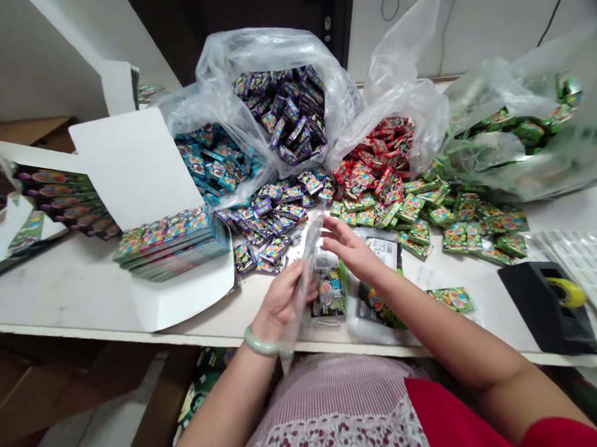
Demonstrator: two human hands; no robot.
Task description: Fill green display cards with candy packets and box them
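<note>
My left hand [281, 296], with a pale green bangle on the wrist, pinches a clear plastic sleeve [305, 263] that stands upright at the table's front edge. My right hand [347, 244] hovers just right of the sleeve's top with fingers spread, touching or nearly touching its upper edge. Below the hands lie dark printed packets [328, 294] on the table. Just beyond the hands are heaps of small purple boxes [273, 215], red boxes [370, 170] and green boxes [458, 218].
Clear bags hold blue boxes [215, 161], purple boxes [292, 110] and green boxes [518, 132]. An open white carton [135, 165] with stacked packs sits at the left. A black tape dispenser [547, 304] and white trays [585, 262] stand at the right.
</note>
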